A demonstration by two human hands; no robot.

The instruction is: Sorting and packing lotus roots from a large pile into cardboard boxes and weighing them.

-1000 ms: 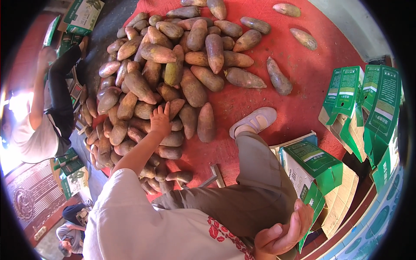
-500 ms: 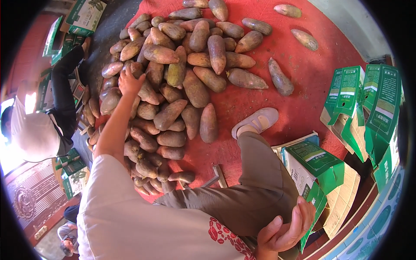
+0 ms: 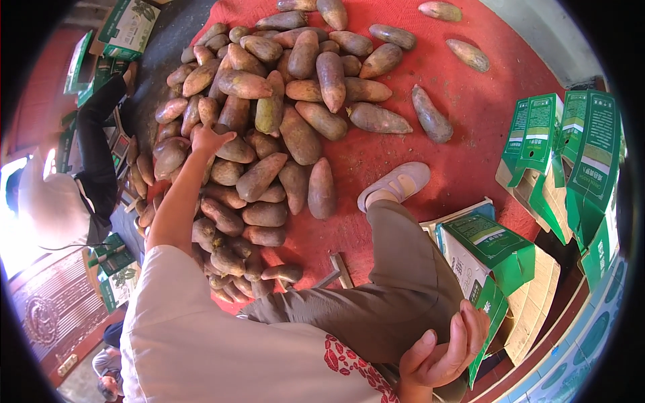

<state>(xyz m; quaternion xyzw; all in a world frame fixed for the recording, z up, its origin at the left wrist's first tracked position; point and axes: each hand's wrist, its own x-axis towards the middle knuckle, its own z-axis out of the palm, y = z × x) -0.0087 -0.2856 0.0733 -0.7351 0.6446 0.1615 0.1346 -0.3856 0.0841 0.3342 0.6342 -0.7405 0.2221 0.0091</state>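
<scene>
Since the earlier frame, the left hand (image 3: 209,140) had reached farther up the pile, fingers spread over a brown tuber (image 3: 236,149) near the red mat's (image 3: 470,107) left edge, not yet clasping it. The right hand (image 3: 443,356) lay loosely curled, empty. Selecting seemed underway; next, closing fingers around that tuber.

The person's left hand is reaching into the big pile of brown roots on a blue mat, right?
Not quite: the head view shows the mat is red, not blue. The left hand does reach into the big pile of brown roots.
</scene>
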